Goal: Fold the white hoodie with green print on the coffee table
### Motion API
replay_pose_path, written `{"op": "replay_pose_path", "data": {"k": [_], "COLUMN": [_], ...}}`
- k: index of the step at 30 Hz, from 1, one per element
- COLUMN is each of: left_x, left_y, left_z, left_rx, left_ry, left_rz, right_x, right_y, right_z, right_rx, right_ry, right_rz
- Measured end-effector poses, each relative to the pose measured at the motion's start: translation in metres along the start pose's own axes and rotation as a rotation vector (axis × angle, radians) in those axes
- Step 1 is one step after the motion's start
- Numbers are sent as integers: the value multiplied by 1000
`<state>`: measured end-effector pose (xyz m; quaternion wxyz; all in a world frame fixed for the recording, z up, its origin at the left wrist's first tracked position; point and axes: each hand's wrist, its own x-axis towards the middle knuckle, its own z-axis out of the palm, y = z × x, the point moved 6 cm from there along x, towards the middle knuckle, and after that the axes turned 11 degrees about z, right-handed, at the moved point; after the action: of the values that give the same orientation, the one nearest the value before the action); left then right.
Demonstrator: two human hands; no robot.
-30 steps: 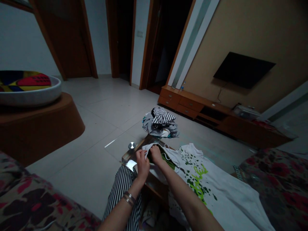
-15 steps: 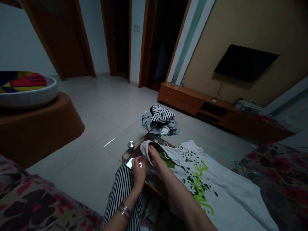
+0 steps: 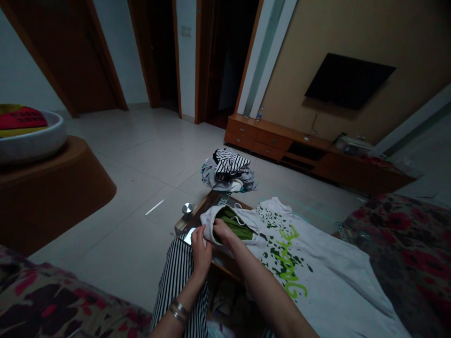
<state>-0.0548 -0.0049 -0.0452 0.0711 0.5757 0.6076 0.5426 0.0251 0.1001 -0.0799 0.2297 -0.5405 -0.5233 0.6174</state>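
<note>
A white hoodie [image 3: 327, 267] with green splashes and lettering lies spread over a low glass-topped table [image 3: 197, 211]. Its hood [image 3: 243, 220] has a green lining and a white drawstring, and its opening faces me. My left hand [image 3: 202, 249] pinches the near edge of the hood from outside. Inside the opening, my right hand [image 3: 221, 230] grips the hood fabric, its fingertips partly hidden by the cloth. The two hands are close together at the same edge. A bright phone-like screen [image 3: 188, 235] lies on the table just left of my left hand.
A heap of folded clothes [image 3: 230, 171] sits at the table's far end, near a round metal knob [image 3: 188, 208]. Flowered sofas [image 3: 45, 300] flank me. A wooden TV cabinet [image 3: 268, 141] stands along the wall, and a white basin [image 3: 42, 141] rests on a brown stand [image 3: 70, 188].
My left hand has moved up against the hood's edge and closed on it. The right hand stays inside the hood. The whole view has shifted slightly.
</note>
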Motion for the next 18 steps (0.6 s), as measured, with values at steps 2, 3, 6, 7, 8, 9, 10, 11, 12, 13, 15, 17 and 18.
{"op": "replay_pose_path", "data": {"k": [2, 3, 6, 7, 8, 9, 10, 11, 12, 13, 15, 17, 18], "left_x": [7, 11, 27, 32, 36, 40, 43, 45, 47, 48, 50, 51, 51], "left_y": [-4, -8, -26, -32, -36, -40, -41, -42, -43, -44, -49, -59, -64], "left_z": [-4, -6, -10, -9, -6, -2, 3, 7, 11, 14, 17, 16, 15], "left_rx": [-3, -5, -15, -21, -25, -26, -25, -21, -16, -13, -8, -6, -10], "left_ry": [9, 21, 54, 51, 38, 17, -12, -43, -76, -105, -151, -168, -169], "left_rz": [-9, -26, -115, -142, -165, -181, -187, -184, -178, -171, -166, -205, -237], "right_x": [5, 8, 21, 26, 31, 35, 40, 44, 47, 49, 52, 53, 52], "right_y": [-4, -6, -9, -11, -14, -18, -24, -29, -34, -39, -46, -48, -48], "right_z": [-11, -17, -31, -34, -37, -40, -43, -45, -48, -50, -54, -56, -57], "right_rx": [-22, -34, -76, -89, -103, -117, -135, -154, -177, -201, -249, -286, -298], "right_ry": [81, 111, 159, 172, 192, 219, 250, 282, 312, 335, 359, 361, 359], "right_rz": [-27, -30, -14, -12, -17, -29, -45, -64, -84, -102, -138, -176, -195]}}
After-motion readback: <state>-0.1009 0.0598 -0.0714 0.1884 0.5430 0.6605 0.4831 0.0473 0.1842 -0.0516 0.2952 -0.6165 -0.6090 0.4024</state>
